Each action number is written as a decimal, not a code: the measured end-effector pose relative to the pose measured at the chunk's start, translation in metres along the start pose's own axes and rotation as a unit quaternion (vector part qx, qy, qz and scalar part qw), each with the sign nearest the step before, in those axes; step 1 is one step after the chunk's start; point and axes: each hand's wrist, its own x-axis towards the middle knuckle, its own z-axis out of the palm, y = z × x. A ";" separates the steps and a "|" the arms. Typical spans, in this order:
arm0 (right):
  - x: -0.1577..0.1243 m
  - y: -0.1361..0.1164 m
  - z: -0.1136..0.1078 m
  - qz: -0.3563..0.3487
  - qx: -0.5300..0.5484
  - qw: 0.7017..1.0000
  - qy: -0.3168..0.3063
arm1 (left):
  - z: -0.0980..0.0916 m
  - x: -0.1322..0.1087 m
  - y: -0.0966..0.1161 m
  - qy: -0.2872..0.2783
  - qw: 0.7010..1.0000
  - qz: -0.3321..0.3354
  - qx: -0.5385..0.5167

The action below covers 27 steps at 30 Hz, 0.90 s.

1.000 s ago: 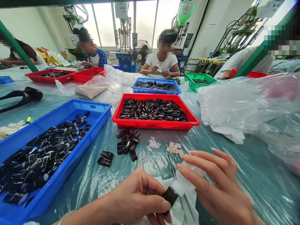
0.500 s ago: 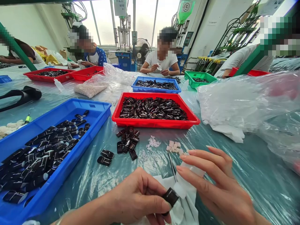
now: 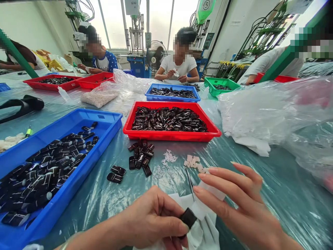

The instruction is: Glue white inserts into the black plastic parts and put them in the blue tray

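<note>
At half-past five my left hand (image 3: 153,220) pinches a glossy black casing (image 3: 188,218), likely light, stiff, slick, best held by its edges, while my right hand (image 3: 240,206) curves loosely, any grip unclear.

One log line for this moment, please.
left hand: gripping black piece | right hand: at translucent white item | ahead: red tray of black parts

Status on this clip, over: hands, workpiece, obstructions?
Left hand gripping black piece. Right hand at translucent white item, grip hidden. Black piece above white cloth; slim metal tool nearby, not visibly blocking.
</note>
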 end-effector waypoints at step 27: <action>0.004 -0.004 0.004 0.028 0.000 1.000 0.014 | 0.001 0.000 -0.002 -0.013 1.000 -0.005 0.001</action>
